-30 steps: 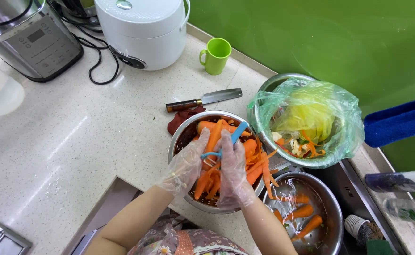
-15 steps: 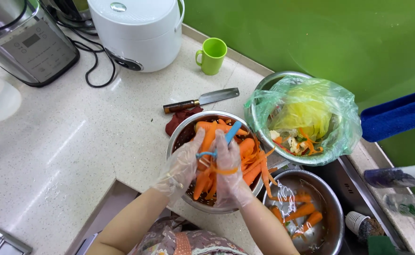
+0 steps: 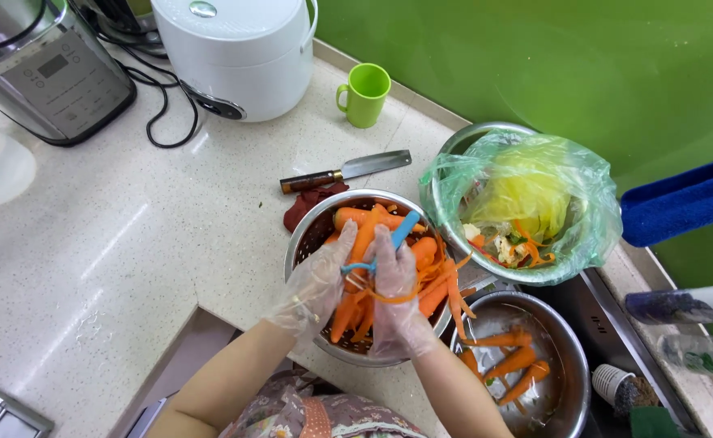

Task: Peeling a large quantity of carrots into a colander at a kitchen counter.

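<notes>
Both my hands wear clear plastic gloves over a metal colander [image 3: 312, 223] full of carrots and orange peel strips. My left hand [image 3: 314, 284] grips a long carrot [image 3: 364, 235] that points away from me. My right hand [image 3: 394, 296] holds a blue peeler [image 3: 389, 243] with its blade laid against that carrot. A thin peel curl hangs below the peeler.
A knife [image 3: 346, 171] lies on the speckled counter behind the colander, a dark red cloth [image 3: 308, 201] beside it. A bag-lined metal bowl [image 3: 526, 203] of scraps is at right, a steel bowl [image 3: 571, 381] with carrots in water below it. Green mug [image 3: 365, 95], white cooker [image 3: 235, 53], steel appliance [image 3: 44, 69] at back.
The peeler has made a short stroke along the carrot and a fresh peel strip has come loose. The carrots in the water bowl have drifted.
</notes>
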